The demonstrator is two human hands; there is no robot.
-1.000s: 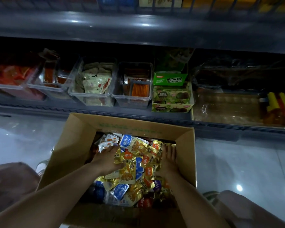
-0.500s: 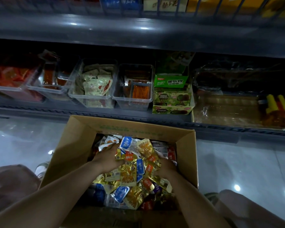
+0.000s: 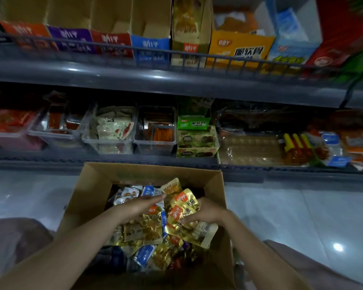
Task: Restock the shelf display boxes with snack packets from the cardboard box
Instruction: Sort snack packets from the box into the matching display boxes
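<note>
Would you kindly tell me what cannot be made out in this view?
Head view:
Floor of the cardboard box: buried under snack packets.
Fingertips of the right hand: behind the gold packets it grips.
Goods at upper right: smeared by motion blur.
Back of the lower shelf: too dark.
Display boxes on top: cut by the upper edge.

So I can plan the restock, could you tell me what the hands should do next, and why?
Probably lift the gold packets out of the cardboard box: the right hand grips them, the left hand presses against them, and the display boxes above look nearly empty.
</note>
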